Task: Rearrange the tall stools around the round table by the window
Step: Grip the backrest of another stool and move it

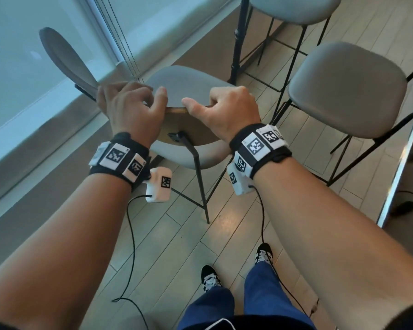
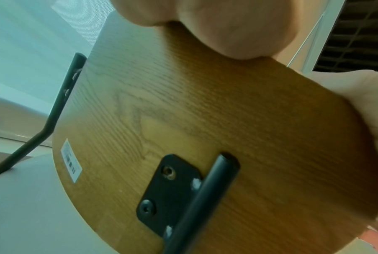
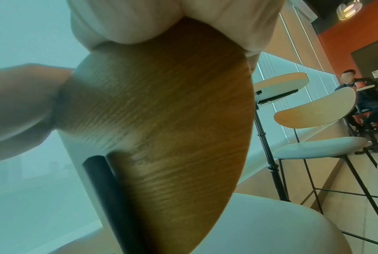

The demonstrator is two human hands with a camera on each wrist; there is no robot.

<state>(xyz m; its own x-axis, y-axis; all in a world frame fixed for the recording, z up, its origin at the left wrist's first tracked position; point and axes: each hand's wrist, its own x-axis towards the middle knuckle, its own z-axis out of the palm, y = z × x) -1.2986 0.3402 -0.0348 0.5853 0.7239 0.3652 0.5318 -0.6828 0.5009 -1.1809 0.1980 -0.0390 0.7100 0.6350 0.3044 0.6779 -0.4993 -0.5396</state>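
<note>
A tall stool with a grey padded seat point(image 1: 177, 156) and thin black legs point(image 1: 200, 186) stands by the window. Its backrest is grey in front point(image 1: 188, 86) and wood-grained behind point(image 2: 205, 128). My left hand point(image 1: 131, 103) grips the backrest's top edge at the left, fingers curled over the front. Beside it, my right hand point(image 1: 229, 108) grips the same edge, thumb on the rim. In the wrist views the fingers point(image 3: 161, 20) wrap over the wooden back, above the black support rods point(image 2: 194, 197).
Two more grey stools stand to the right point(image 1: 343, 91) and at the far right point(image 1: 293, 8). A black pole point(image 1: 239, 39) rises between them. Another grey oval backrest point(image 1: 65, 60) leans by the window. A metal-edged surface point(image 1: 401, 163) borders the right. A person point(image 3: 357, 96) sits far off.
</note>
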